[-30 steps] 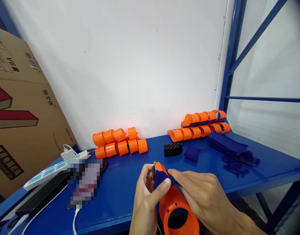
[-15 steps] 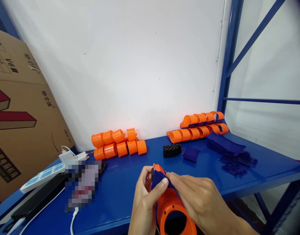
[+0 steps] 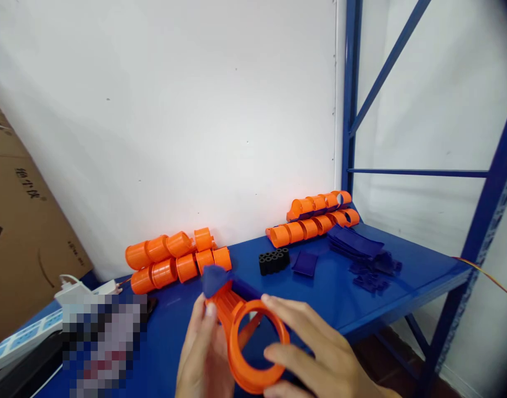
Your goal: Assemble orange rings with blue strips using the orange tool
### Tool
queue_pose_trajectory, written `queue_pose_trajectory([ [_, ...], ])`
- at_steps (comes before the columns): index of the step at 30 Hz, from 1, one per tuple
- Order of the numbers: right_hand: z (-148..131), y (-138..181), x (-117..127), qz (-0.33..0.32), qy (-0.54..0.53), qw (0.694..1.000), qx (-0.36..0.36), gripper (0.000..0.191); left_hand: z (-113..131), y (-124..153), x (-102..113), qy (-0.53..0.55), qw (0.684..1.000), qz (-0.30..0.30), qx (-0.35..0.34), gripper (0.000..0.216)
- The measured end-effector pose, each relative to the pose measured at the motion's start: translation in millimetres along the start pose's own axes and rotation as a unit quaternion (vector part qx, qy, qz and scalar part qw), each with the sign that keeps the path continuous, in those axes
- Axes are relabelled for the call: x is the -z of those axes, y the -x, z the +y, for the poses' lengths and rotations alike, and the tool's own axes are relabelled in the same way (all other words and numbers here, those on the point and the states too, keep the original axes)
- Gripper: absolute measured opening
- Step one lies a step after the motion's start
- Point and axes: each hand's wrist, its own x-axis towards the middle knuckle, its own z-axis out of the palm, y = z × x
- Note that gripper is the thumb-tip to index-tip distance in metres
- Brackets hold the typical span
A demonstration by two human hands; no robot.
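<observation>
Both my hands hold one orange plastic tube (image 3: 237,320) low in the middle of the view, its open round end turned toward me. A dark blue piece (image 3: 214,278) sticks out at its far end. My left hand (image 3: 204,354) grips the tube's left side with the thumb on its ribbed wall. My right hand (image 3: 315,359) wraps the ring's right and lower rim with curled fingers. The tube hangs just above the blue shelf (image 3: 415,282).
Orange tubes lie in a heap (image 3: 174,260) by the wall and in two stacked rows (image 3: 315,218) at the back right. Black cylinders (image 3: 274,260), a blue square (image 3: 305,262) and blue sheets (image 3: 357,243) lie between. A power strip (image 3: 21,337) and cardboard box (image 3: 17,221) stand left.
The tube has been turned so its open ring faces me and its blue end points away. My view has swung to the right, shifting everything on the shelf leftward.
</observation>
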Motion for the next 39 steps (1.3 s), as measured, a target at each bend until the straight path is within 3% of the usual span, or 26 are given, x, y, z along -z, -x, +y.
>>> queue_pose_trajectory([
  [4, 10.6, 1.2, 2.7, -0.003, -0.031, 0.994, -0.101, 0.024, -13.3, -4.1, -8.9, -0.02, 1.0, -0.005, -0.011, 0.092],
  [7, 12.0, 7.6, -6.0, 0.004, -0.003, 0.996, -0.084, 0.038, -21.6, -12.2, -11.8, -0.021, 0.999, 0.016, -0.026, 0.091],
  [13, 18.4, 8.9, -20.5, -0.008, -0.034, 0.997, -0.064, 0.031, -29.5, -25.2, -5.7, -0.007, 0.999, 0.028, -0.026, 0.082],
  [17, 29.3, 6.6, -19.5, -0.039, -0.045, 0.99, -0.127, 0.032, -32.6, -30.4, -0.8, 0.014, 0.999, -0.008, -0.029, 0.091],
  [21, 34.6, 4.4, -19.0, -0.075, -0.152, 0.96, -0.224, 0.026, -36.9, -33.4, 0.3, 0.019, 0.998, -0.039, -0.033, 0.096],
  [25, 44.1, -5.4, -14.7, -0.045, -0.231, 0.933, -0.271, 0.02, -34.1, -37.3, 2.9, 0.039, 0.997, -0.048, -0.037, 0.085],
  [28, 73.6, -25.8, -7.3, -0.009, -0.198, 0.936, -0.29, 0.019, -29.2, -45.0, 10.8, -0.027, 0.996, -0.017, -0.088, 0.08],
  [32, 147.8, -68.7, 0.7, 0.013, -0.069, 0.942, -0.329, 0.026, -31.0, -61.3, 26.3, -0.112, 0.986, 0.055, -0.114, 0.067],
  [36, 222.2, -105.3, -2.0, -0.055, 0.021, 0.916, -0.396, 0.019, -38.8, -69.7, 33.4, -0.132, 0.983, 0.049, -0.114, 0.052],
  [39, 255.3, -116.0, -10.6, -0.075, 0.047, 0.906, -0.413, 0.017, -43.9, -68.8, 31.4, -0.155, 0.979, 0.039, -0.126, 0.043],
])
